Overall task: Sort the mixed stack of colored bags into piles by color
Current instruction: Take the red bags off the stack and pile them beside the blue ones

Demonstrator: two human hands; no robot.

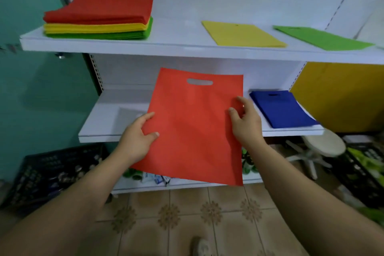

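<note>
A flat red bag (193,124) with a cut-out handle hangs in the air in front of the lower shelf (97,134). My left hand (138,139) pinches its left edge and my right hand (245,121) grips its right edge. On the upper shelf (176,45), far left, sits the mixed stack (97,10) with red bags on top, yellow in the middle and green at the bottom. A yellow bag (243,35) and a green bag (320,37) lie apart on the upper shelf's right half. Blue bags (282,108) lie on the lower shelf's right end.
A teal wall stands to the left. A dark crate (47,174) sits on the floor under the lower shelf, with bottles and packets on the lowest shelf. A white stool (322,147) and a large yellow panel (340,95) are at the right. Tiled floor lies below.
</note>
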